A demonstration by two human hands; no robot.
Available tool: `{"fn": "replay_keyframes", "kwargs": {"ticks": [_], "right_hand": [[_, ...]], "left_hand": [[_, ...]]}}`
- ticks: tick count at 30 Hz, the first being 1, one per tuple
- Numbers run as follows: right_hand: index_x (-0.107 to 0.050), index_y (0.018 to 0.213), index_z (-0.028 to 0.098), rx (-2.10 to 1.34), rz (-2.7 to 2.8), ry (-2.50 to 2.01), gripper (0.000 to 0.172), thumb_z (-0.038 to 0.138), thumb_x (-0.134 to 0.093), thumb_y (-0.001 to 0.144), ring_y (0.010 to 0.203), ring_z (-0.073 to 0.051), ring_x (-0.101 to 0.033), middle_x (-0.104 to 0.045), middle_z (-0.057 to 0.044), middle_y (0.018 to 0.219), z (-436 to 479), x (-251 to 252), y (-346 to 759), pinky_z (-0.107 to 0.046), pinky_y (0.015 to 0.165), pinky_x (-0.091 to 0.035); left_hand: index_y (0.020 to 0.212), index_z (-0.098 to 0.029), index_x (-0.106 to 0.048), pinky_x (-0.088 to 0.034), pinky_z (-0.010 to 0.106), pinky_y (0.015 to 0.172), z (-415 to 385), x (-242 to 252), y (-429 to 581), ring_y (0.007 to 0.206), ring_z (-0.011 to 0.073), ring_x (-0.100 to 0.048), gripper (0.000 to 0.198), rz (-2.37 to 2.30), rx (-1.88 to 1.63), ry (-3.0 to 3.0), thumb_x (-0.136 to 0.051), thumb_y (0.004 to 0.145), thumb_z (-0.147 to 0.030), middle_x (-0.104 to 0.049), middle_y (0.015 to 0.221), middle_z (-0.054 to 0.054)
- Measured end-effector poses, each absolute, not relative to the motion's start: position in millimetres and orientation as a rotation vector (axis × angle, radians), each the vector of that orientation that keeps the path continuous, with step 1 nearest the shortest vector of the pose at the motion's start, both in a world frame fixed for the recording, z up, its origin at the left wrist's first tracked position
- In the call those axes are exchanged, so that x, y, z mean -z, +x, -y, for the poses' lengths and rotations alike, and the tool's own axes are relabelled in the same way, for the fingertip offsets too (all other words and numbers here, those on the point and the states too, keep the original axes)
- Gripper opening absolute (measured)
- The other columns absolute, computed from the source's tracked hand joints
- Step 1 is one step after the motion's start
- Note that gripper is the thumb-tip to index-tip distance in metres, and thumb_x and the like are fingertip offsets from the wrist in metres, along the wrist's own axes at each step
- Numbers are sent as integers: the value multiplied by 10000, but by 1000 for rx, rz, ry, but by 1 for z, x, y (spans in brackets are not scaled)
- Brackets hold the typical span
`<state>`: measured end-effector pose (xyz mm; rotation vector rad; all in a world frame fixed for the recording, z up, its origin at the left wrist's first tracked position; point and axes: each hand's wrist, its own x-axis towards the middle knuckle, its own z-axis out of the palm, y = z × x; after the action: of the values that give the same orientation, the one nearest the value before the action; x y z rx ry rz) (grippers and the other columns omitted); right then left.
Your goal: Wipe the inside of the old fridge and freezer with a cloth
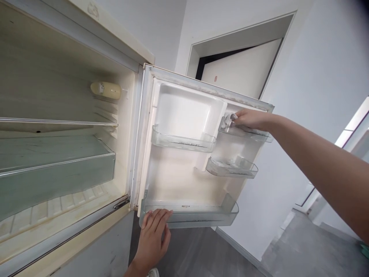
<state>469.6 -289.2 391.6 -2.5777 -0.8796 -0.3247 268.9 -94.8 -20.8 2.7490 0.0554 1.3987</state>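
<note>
A fridge door [178, 181] stands wide open with clear plastic bins on its inner side. My right hand [250, 118] reaches into the upper right door bin [245, 133], its fingers closed on a crumpled white cloth or tissue [229, 120]. At the bottom, my left hand [154, 234] rests at the left end of the long lower door bin [201, 219]. Its fingers hook over the bin's front rim and the thumb stays outside. Between these bins are the utility pocket bin [184, 142] on the left and a smaller bin [232, 169] on the right.
Left of the door is the fridge compartment with a glass shelf [57, 122], a clear drawer [63, 169] and a yellowed lamp cover [105, 90]. A wall [311, 77] and a white room door [245, 69] stand behind the fridge door. Grey floor [201, 254] lies below.
</note>
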Motion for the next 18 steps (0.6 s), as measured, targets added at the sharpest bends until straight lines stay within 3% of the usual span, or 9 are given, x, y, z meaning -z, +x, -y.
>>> {"fn": "replay_keyframes", "kwargs": {"ticks": [2, 6, 10, 14, 18], "right_hand": [[-623, 659, 183, 226, 805, -2698, 52, 231, -620, 679, 777, -188, -575, -656, -33, 773, 297, -395, 478, -313, 761, -453], [-611, 675, 174, 396, 478, -3008, 82, 171, -534, 701, 753, -218, -579, -653, -82, 782, 316, -401, 491, -355, 717, -446], [-605, 735, 169, 426, 430, -3072, 74, 217, -551, 722, 791, -222, -584, -660, -108, 868, 325, -398, 489, -352, 733, -451], [-609, 843, 160, 423, 447, -2833, 179, 311, -568, 756, 910, -237, -577, -649, -126, 1020, 326, -393, 475, -361, 800, -456], [-616, 972, 161, 134, 561, -2420, 239, 310, -576, 789, 887, -204, -606, -666, -97, 1029, 317, -393, 454, -334, 788, -484]], "left_hand": [[1358, -271, -390, -371, 357, 996, 95, 20, 269, 1045, 161, -627, 573, -61, -1421, 2772, -478, 805, -149, -726, 1106, -6], [1346, -252, -409, -317, 345, 1013, 94, 21, 268, 1052, 157, -618, 567, -54, -1460, 2800, -488, 796, -135, -729, 1103, -13], [1314, -256, -439, -302, 357, 1011, 95, 21, 267, 1041, 162, -622, 527, -79, -1455, 2788, -494, 801, -147, -733, 1087, -9], [1197, -248, -525, -269, 368, 1022, 101, 18, 267, 1016, 164, -629, 394, -117, -1474, 2765, -514, 809, -175, -734, 1033, -14], [1099, -266, -571, -258, 373, 1003, 102, 15, 269, 975, 167, -643, 293, -125, -1563, 2718, -567, 808, -236, -742, 987, -25]]}}
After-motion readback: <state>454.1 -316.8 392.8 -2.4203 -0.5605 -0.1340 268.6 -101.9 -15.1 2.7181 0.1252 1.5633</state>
